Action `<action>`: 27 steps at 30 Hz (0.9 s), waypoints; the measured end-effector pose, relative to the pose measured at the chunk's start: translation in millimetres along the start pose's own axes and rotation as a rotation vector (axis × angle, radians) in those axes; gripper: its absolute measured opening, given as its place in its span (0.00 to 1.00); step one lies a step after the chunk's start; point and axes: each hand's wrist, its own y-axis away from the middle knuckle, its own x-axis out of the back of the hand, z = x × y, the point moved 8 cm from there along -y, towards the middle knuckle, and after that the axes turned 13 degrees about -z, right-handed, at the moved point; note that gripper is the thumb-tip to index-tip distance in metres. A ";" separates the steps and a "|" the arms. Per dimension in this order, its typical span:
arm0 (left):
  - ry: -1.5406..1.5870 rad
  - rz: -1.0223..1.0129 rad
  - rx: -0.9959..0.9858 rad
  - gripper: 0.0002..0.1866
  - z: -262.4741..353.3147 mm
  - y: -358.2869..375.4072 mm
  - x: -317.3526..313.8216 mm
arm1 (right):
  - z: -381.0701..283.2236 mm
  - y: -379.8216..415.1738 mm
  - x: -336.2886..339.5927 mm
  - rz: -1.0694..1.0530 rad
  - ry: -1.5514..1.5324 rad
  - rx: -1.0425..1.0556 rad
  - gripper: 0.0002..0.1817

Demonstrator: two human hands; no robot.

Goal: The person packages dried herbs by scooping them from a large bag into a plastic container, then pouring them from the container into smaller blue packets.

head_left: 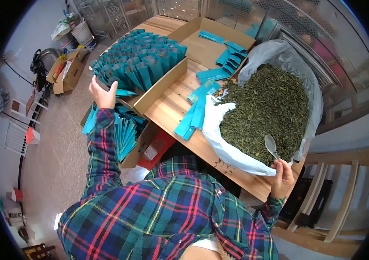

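My left hand [103,93] is at the near left corner of the packed teal pouches [145,60], thumb and fingers apart, next to a pouch lying low at the edge; whether it touches one is unclear. In my right hand [283,177] is the handle of a clear plastic spoon [270,143], its bowl over the near edge of the dried leaves [264,110]. The leaves fill a large open plastic bag [219,145] on the wooden table [167,108]. Flat teal pouches [195,112] lie left of the bag.
A cardboard tray [197,47] with more teal pouches stands at the back. Below the table's left edge, a cardboard box [134,156] holds teal pouches beside a red item [156,149]. Another box [68,73] is on the floor at left. Wooden slats [342,201] stand at right.
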 end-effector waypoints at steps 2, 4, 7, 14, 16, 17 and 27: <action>-0.002 -0.008 -0.156 0.35 66.7 6.6 16.6 | 0.9 -1.5 -1.0 -0.003 -0.013 0.000 0.09; 0.056 -0.122 -0.386 0.28 135.0 17.0 5.2 | -0.6 -2.8 -1.6 -0.002 -0.011 0.003 0.09; 0.425 -0.536 -0.492 0.18 195.4 35.6 -74.9 | -6.4 -3.3 -3.0 -0.008 -0.005 0.018 0.09; 0.229 -1.008 -0.431 0.18 219.8 69.4 -265.5 | -17.2 12.6 11.0 0.038 0.100 0.045 0.08; 0.249 -1.058 -0.460 0.18 219.9 68.0 -283.4 | -16.1 14.8 20.3 0.067 0.116 0.035 0.08; 0.244 -1.111 -0.468 0.19 216.8 69.3 -291.4 | -14.1 17.5 22.9 0.071 0.117 0.020 0.09; 0.620 -1.316 -0.338 0.22 238.9 76.6 -297.5 | -1.4 2.4 7.9 0.013 0.059 0.016 0.09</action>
